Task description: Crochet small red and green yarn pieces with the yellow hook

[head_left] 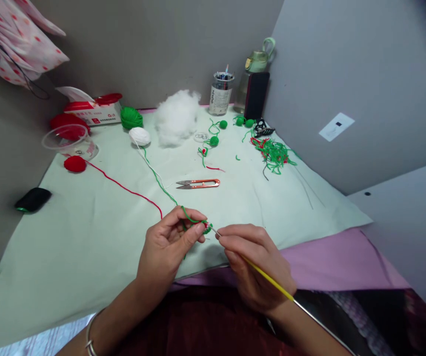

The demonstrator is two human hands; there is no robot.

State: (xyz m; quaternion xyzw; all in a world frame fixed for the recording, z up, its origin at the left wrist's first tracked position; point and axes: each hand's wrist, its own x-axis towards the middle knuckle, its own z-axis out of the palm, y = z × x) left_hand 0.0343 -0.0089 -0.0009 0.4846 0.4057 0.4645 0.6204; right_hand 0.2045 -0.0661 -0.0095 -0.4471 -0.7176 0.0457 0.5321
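Between the thumb and fingers of my left hand is a small green and red crochet piece, with some white in it. Green yarn runs over my left forefinger from the far side of the table. My right hand is closed around a crochet hook with a yellow grip and metal ends. Its tip meets the crochet piece; the exact stitch is too small to make out. Red yarn and white yarn trail toward my left hand.
Orange thread snips lie beyond my hands. Farther back are white stuffing, a green yarn ball, a white yarn ball, and a pen jar. A yarn scrap heap sits right, a plastic tub left.
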